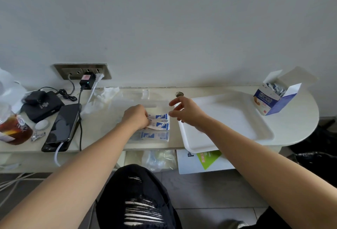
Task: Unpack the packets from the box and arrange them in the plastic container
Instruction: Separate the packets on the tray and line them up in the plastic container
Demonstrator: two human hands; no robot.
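Laying packets into the clear container

The left grip (137, 116) curls its fingers onto the blue-and-white packets (160, 125), which lie just to its right, apparently inside the clear plastic container (135, 136) on the worktop (102, 125). The right grip (184, 112), fingers spread and holding nothing, hovers just right of them. The open box (273, 99), well off to its right, still shows packets, so the next move is likely a reach there for another batch.

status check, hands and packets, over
Left hand gripping packets at clear container. Right hand open, empty. Box open, more inside. Nothing in the way.
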